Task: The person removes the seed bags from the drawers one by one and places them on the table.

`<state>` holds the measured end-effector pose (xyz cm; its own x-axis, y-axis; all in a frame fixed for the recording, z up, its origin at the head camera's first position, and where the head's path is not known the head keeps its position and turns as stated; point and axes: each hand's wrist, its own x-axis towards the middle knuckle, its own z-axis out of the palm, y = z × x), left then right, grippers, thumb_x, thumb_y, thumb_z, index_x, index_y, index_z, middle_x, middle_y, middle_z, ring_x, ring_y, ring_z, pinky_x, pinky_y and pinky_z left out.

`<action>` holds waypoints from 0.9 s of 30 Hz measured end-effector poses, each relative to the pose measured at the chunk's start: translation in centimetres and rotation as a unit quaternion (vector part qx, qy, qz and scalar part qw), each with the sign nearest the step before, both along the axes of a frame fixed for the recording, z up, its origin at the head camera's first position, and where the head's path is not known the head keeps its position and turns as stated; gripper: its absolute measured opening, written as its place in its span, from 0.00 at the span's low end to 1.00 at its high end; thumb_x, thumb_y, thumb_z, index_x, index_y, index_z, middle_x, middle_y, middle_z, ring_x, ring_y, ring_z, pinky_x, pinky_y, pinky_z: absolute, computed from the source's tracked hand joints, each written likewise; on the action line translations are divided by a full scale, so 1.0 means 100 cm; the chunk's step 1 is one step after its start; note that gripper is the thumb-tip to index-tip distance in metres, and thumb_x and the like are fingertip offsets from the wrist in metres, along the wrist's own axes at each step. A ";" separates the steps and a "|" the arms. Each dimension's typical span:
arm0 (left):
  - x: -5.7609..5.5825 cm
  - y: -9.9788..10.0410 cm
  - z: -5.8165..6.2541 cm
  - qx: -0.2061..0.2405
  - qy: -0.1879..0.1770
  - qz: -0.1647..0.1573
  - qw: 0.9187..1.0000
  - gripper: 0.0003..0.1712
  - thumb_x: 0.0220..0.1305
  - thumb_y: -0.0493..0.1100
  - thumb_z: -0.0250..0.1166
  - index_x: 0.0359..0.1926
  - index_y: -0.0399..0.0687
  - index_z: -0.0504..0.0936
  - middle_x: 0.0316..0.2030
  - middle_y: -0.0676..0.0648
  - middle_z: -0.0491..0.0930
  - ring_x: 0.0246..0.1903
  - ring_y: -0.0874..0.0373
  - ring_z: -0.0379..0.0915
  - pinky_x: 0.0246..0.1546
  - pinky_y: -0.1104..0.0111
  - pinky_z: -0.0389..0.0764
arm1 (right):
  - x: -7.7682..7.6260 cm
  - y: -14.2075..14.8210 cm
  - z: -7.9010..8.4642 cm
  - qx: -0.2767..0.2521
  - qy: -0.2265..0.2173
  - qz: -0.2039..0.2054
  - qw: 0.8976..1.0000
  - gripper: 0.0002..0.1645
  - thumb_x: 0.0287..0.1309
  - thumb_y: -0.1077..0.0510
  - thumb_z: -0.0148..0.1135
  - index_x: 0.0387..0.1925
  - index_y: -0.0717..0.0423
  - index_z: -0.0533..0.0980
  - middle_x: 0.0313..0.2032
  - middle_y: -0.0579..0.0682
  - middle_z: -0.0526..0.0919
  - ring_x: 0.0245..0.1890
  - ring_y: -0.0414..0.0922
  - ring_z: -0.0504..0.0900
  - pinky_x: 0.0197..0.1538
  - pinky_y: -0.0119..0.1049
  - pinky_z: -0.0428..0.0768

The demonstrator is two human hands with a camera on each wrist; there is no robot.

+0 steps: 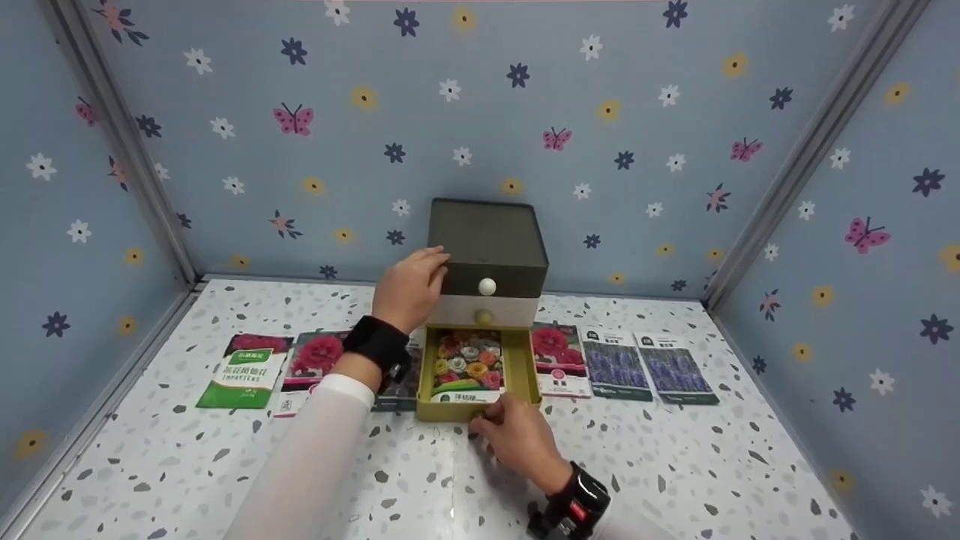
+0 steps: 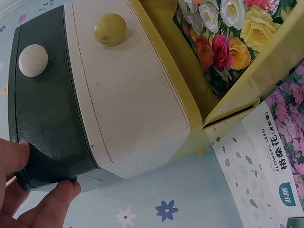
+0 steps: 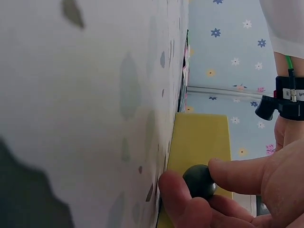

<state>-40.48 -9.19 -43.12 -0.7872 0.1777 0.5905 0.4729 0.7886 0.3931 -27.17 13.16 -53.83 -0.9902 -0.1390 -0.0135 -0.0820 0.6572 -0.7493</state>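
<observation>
A small three-tier drawer box point(image 1: 487, 234) stands against the back wall, dark green on top, white in the middle, yellow at the bottom. My left hand point(image 1: 409, 291) grips its upper left corner, the thumb point(image 2: 14, 156) on the dark section and the fingers at its side. The yellow bottom drawer point(image 1: 523, 371) is pulled out and holds a seed packet point(image 1: 469, 364) with a picture of mixed flowers. At the drawer's front, my right hand point(image 1: 521, 439) pinches a dark round knob point(image 3: 199, 181) between thumb and fingers.
On the speckled table, a green-and-white seed packet point(image 1: 244, 373) and a red-flower packet point(image 1: 315, 356) lie left. A packet with pink flowers point(image 2: 287, 114) lies beside the drawer. Another red-flower packet point(image 1: 559, 360) and two purple-flower packets point(image 1: 616, 365) lie right. Patterned walls point(image 1: 480, 97) enclose the table.
</observation>
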 end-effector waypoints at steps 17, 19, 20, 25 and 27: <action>0.009 -0.007 -0.016 0.032 -0.026 -0.018 0.999 0.34 0.84 0.43 0.65 0.84 0.43 0.70 0.84 0.39 0.63 0.28 0.38 0.81 0.26 0.56 0.71 | -0.009 0.015 0.026 0.038 0.065 0.003 0.997 0.13 0.70 0.48 0.77 0.32 0.49 0.84 0.25 0.41 0.84 0.23 0.41 0.80 0.28 0.39 0.80; 0.013 -0.008 -0.022 0.053 -0.031 -0.008 0.998 0.36 0.84 0.44 0.66 0.84 0.40 0.67 0.84 0.35 0.62 0.36 0.37 0.85 0.26 0.56 0.71 | -0.012 0.018 0.029 0.035 0.075 -0.005 0.997 0.13 0.71 0.49 0.76 0.32 0.49 0.85 0.24 0.41 0.84 0.22 0.41 0.80 0.27 0.38 0.78; 0.016 -0.009 -0.024 0.063 -0.032 0.001 0.998 0.37 0.84 0.45 0.66 0.84 0.38 0.66 0.84 0.34 0.62 0.43 0.37 0.87 0.27 0.55 0.74 | -0.014 0.019 0.030 0.033 0.076 -0.010 0.997 0.13 0.72 0.49 0.76 0.32 0.49 0.85 0.24 0.41 0.84 0.21 0.41 0.80 0.26 0.37 0.77; 0.030 -0.011 -0.032 0.129 -0.008 0.032 0.991 0.34 0.82 0.46 0.68 0.78 0.30 0.73 0.75 0.30 0.74 0.62 0.36 0.83 0.48 0.46 0.87 | -0.025 0.022 0.036 0.030 0.081 -0.033 0.996 0.13 0.72 0.49 0.76 0.34 0.51 0.85 0.24 0.43 0.84 0.23 0.42 0.80 0.27 0.38 0.78; 0.037 -0.009 -0.035 0.159 -0.001 0.025 0.987 0.30 0.81 0.44 0.69 0.74 0.29 0.77 0.69 0.30 0.78 0.59 0.37 0.83 0.55 0.45 0.87 | -0.030 0.022 0.037 0.032 0.081 -0.044 0.995 0.12 0.71 0.50 0.77 0.34 0.52 0.85 0.25 0.43 0.84 0.24 0.42 0.81 0.29 0.39 0.78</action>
